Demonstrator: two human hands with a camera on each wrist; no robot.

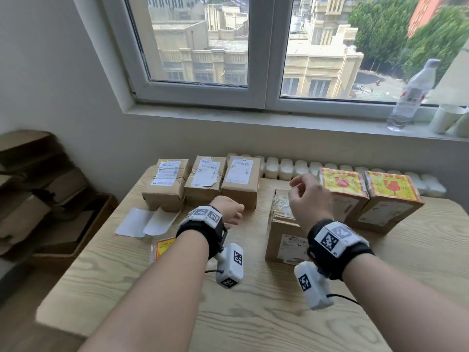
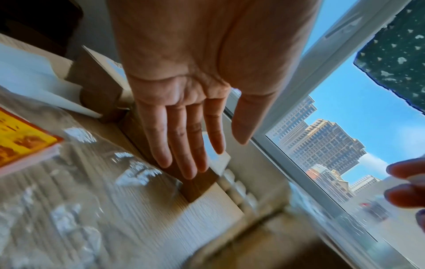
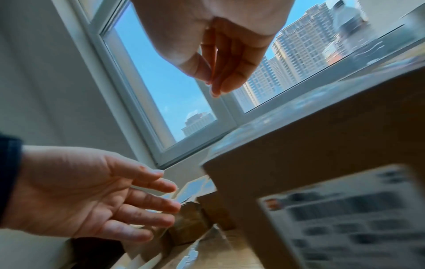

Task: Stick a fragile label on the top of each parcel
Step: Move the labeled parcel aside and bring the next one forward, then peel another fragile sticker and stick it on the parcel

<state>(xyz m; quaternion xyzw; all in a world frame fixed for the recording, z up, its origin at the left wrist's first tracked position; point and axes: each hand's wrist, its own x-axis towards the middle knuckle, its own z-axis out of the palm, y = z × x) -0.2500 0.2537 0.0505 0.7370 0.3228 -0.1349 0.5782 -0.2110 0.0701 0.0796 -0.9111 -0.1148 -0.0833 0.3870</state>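
Note:
Three brown parcels point(image 1: 205, 177) with white shipping labels stand in a row at the back left of the table. Two parcels point(image 1: 342, 185) at the back right carry yellow and red fragile labels on top. A taped brown parcel point(image 1: 280, 226) point(image 3: 322, 145) stands in the middle with no fragile label. My right hand point(image 1: 309, 199) point(image 3: 218, 54) hovers above it, its fingers loosely bent and holding nothing. My left hand point(image 1: 229, 212) point(image 2: 184, 127) is left of that parcel, flat and empty, just in front of the row. A bagged pack of fragile labels point(image 1: 163, 246) point(image 2: 20, 138) lies under my left forearm.
White backing sheets point(image 1: 142, 222) lie left of my left hand. A radiator point(image 1: 291, 168) runs behind the table. On the windowsill stand a water bottle point(image 1: 411, 97) and paper cups point(image 1: 446, 118). Cardboard boxes point(image 1: 38, 199) pile up on the floor at left. Bare wooden table point(image 1: 253, 316) extends toward me.

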